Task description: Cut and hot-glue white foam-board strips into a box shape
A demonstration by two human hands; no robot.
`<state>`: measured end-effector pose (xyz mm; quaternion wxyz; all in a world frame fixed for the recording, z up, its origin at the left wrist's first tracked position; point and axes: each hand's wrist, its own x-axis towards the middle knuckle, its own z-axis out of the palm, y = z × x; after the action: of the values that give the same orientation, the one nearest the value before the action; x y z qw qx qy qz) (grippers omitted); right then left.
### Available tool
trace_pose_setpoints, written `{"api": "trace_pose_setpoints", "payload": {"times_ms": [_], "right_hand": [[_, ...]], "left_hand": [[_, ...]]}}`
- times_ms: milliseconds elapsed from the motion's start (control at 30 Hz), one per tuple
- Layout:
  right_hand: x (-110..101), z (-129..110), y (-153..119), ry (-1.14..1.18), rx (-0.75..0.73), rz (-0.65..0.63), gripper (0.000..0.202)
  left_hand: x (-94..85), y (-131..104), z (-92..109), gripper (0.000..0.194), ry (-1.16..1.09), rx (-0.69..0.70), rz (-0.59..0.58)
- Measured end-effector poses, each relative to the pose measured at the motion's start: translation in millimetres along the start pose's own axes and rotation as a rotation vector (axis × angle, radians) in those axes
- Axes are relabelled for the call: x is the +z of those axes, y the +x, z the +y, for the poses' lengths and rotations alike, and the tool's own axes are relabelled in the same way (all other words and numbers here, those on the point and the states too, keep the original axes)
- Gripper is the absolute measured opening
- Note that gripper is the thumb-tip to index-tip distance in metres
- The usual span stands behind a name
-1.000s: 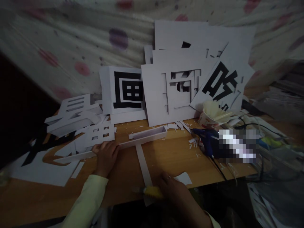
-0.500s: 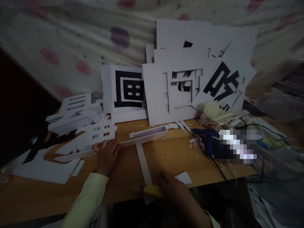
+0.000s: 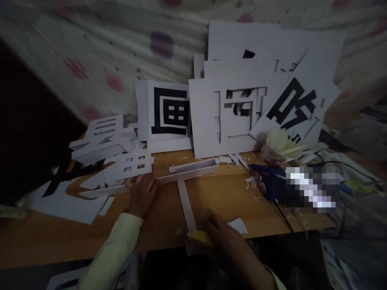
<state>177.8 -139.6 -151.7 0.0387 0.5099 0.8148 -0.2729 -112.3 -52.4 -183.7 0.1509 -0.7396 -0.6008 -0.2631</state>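
Note:
My left hand [image 3: 141, 197] has its fingers closed over the long white board strip [image 3: 169, 178], which stands on edge on the table. At the strip's right end, more strips form a narrow open box shape [image 3: 211, 163]. My right hand [image 3: 222, 233] is closed on a yellow utility knife [image 3: 200, 238] near the table's front edge; its blade end is blurred. Another white strip [image 3: 186, 205] lies flat, running from the long strip to beneath the knife. Just beyond my right hand is a small white board scrap [image 3: 238, 225].
Cut white boards [image 3: 208, 121] and black-character sheets [image 3: 172, 110] lean against the curtain. Cut pieces [image 3: 102, 141] pile up on the left. Toward the right are a paper cup [image 3: 273, 153] with pale sticks, a blue glue gun [image 3: 267, 175], cables and scraps.
The whole view has shifted, so things sit slightly farther right. My left hand keeps its place on the long strip, and my right hand still holds the knife near the flat strip's near end.

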Motion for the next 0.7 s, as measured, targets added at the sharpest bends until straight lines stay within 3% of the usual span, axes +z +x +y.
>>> {"api": "trace_pose_setpoints", "payload": {"times_ms": [333, 700], "right_hand": [[-3.5, -1.1, 8.8, 0.169, 0.027, 0.203, 0.027], [-7.7, -2.7, 9.0, 0.319, 0.046, 0.198, 0.027]], "left_hand": [[1.9, -1.9, 1.8, 0.024, -0.002, 0.038, 0.072], [5.8, -8.2, 3.6, 0.028, -0.049, 0.002, 0.035]]}}
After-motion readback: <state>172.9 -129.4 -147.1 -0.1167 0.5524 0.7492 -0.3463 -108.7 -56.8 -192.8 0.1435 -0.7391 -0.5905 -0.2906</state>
